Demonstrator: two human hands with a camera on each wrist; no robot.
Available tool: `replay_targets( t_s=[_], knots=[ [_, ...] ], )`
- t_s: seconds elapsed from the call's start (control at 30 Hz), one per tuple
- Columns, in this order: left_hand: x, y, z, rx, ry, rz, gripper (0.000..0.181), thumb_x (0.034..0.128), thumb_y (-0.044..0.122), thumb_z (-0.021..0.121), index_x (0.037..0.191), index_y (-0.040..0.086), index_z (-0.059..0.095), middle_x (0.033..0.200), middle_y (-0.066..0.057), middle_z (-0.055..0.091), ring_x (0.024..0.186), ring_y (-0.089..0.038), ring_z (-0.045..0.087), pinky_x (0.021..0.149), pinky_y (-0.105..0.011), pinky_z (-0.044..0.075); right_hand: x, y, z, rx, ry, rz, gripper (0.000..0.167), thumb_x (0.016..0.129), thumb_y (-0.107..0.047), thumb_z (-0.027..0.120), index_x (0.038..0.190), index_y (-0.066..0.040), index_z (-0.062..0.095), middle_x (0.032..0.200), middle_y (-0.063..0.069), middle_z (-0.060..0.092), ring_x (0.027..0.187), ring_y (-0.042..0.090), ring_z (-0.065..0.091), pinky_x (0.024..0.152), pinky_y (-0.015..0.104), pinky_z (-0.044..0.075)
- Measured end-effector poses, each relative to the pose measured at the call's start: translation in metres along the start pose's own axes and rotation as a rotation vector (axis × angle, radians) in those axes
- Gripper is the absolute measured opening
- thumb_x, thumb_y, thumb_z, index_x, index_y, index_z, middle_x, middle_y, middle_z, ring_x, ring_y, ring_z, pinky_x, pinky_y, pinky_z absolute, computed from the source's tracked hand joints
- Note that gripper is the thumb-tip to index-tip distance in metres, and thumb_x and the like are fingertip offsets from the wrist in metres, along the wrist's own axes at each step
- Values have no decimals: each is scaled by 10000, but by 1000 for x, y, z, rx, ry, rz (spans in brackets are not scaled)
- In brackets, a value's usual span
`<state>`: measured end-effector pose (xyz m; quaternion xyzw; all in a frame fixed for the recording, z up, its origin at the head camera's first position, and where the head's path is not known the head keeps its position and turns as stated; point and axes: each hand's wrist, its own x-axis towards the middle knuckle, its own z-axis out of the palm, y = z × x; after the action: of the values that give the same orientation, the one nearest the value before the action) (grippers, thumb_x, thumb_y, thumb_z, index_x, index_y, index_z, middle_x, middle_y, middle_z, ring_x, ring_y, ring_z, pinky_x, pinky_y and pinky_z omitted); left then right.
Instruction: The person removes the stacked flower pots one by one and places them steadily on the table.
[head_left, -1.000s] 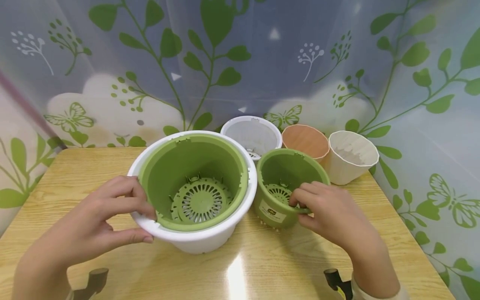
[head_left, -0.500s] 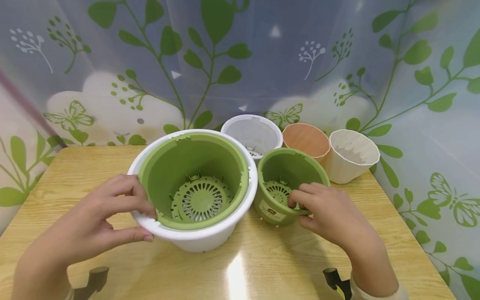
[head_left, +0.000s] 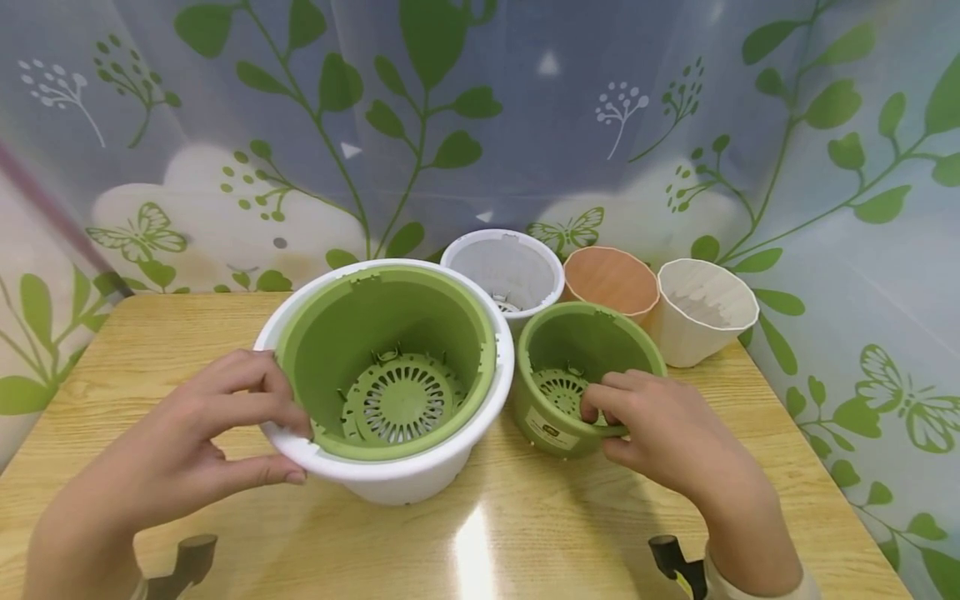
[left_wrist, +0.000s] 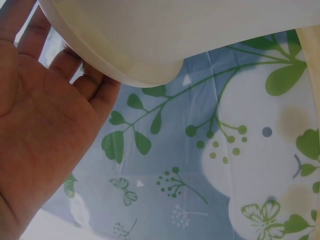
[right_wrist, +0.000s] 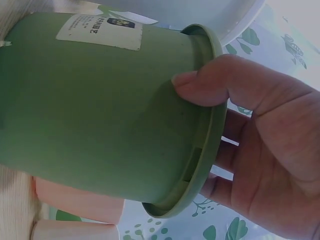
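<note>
The left hand (head_left: pixel 180 429) holds the rim of a big white pot (head_left: pixel 442 475), fingers over the rim and thumb beneath it. Inside that pot sits a large green pot (head_left: pixel 330 350) with a slotted bottom. A smaller green pot (head_left: pixel 551 333) with a paper label stands to its right; the right hand (head_left: pixel 667 429) pinches its near right rim, fingertips inside. In the right wrist view the thumb of the right hand (right_wrist: pixel 260 120) presses the outside of the green pot (right_wrist: pixel 100 110). The left wrist view shows the left hand (left_wrist: pixel 45 115) at the white rim (left_wrist: pixel 100 60).
Behind the green pot stand a white slotted pot (head_left: pixel 502 267), an orange pot (head_left: pixel 611 279) and a cream pot (head_left: pixel 682 342), side by side. All are on a wooden table (head_left: pixel 180 325) against a leaf-printed curtain (head_left: pixel 525 125).
The small green pot and the right hand have shifted slightly to the right and nearer to the body. The left hand and the nested pots have stayed put.
</note>
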<state>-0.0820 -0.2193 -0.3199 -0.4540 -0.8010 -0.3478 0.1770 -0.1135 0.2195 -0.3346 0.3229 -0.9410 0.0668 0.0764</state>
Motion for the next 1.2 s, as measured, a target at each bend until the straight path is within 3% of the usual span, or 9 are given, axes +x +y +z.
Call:
replay_targets(
  t_s=[0.57, 1.2],
  knots=[
    [0, 1, 0, -8, 5, 1, 352, 672, 231, 897, 971, 235, 711, 958, 91, 585, 936, -67, 503, 881, -188, 372, 0, 1, -1, 13, -9, 9, 368, 635, -41, 747, 846, -304, 599, 762, -184, 468, 680, 16, 458, 550, 234, 375],
    [1, 1, 0, -3, 7, 14, 318, 702, 269, 882, 966, 230, 710, 958, 83, 584, 955, -70, 501, 905, -177, 370, 4, 3, 5, -3, 74, -53, 319, 667, -82, 781, 866, -283, 633, 817, -156, 551, 687, 35, 475, 561, 238, 408]
  ],
)
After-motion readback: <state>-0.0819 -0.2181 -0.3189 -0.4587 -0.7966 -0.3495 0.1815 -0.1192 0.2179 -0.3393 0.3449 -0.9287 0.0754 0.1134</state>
